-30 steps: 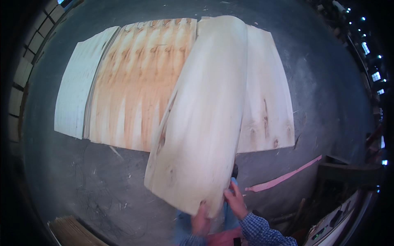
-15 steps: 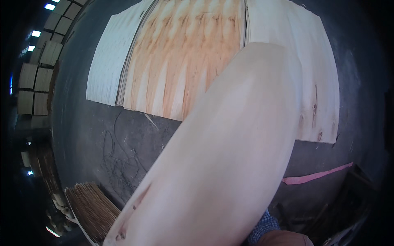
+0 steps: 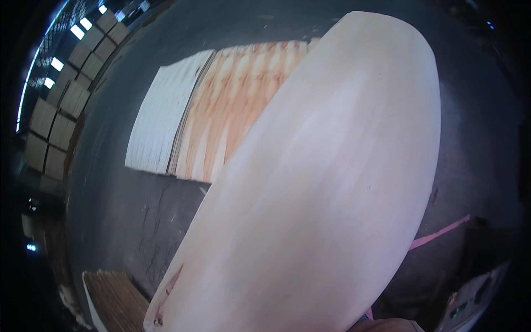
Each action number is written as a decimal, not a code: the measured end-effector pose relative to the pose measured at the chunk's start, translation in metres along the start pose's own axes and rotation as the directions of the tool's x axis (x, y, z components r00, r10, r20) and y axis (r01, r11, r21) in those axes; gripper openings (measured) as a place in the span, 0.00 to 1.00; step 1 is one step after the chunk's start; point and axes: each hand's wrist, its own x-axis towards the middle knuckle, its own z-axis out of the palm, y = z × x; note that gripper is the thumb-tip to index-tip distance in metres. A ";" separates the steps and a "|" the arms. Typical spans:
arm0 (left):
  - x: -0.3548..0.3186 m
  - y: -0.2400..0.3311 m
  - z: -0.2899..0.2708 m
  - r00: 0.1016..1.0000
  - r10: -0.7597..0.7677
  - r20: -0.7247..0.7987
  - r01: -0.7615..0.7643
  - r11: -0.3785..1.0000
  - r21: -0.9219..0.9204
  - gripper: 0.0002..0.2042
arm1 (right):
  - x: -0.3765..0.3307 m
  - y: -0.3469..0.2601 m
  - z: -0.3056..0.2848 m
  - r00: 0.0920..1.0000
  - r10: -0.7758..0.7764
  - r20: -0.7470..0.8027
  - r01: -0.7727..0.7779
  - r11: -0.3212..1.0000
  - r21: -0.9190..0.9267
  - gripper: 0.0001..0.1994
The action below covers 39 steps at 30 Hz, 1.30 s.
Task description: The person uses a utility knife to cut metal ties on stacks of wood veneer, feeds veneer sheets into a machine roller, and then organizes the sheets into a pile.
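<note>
A large pale wood veneer sheet (image 3: 310, 188) spans the view from the lower edge to the upper right, curved and tilted in front of me. A dark knot and a reddish streak mark its lower left edge. Neither of my hands shows; the sheet covers the area where they might be. A bit of brownish cloth (image 3: 390, 325) is at the bottom edge, right of the sheet. Beyond the sheet lies an orange-streaked veneer stack (image 3: 238, 94), partly covered by it. Left of that is a whiter veneer stack (image 3: 166, 116).
Brown layered sheets (image 3: 116, 299) stand at the lower left. A pink strip (image 3: 442, 232) lies on the dark floor (image 3: 110, 221) at the right. Thin cord-like lines (image 3: 152, 221) cross the floor. Stacked wood blocks (image 3: 61, 130) line the far left, and a grey object (image 3: 475, 296) stands lower right.
The pale sheet has risen and spread across more of the view, and it now hides the right-hand pale stack. The view has shifted, so the floor stacks appear lower and smaller.
</note>
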 end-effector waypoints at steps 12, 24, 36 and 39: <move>-0.039 -0.010 -0.058 0.809 0.018 0.588 -0.196 0.951 0.240 0.34 | -0.401 0.154 -0.057 0.834 -0.524 -0.169 0.543 0.835 0.092 0.34; -0.162 -0.140 -0.145 0.719 -0.166 0.675 -0.285 0.816 0.503 0.36 | -0.696 0.293 -0.257 0.403 -0.725 -0.558 0.915 0.318 0.248 0.34; -0.352 -0.224 -0.190 0.796 -0.109 0.595 -0.389 0.660 0.642 0.38 | -0.850 0.274 -0.518 0.167 -0.700 -0.694 0.891 -0.194 0.411 0.33; -0.403 -0.287 -0.148 0.805 -0.066 0.590 -0.396 0.679 0.618 0.38 | -0.850 0.266 -0.540 0.154 -0.712 -0.685 0.865 -0.238 0.442 0.33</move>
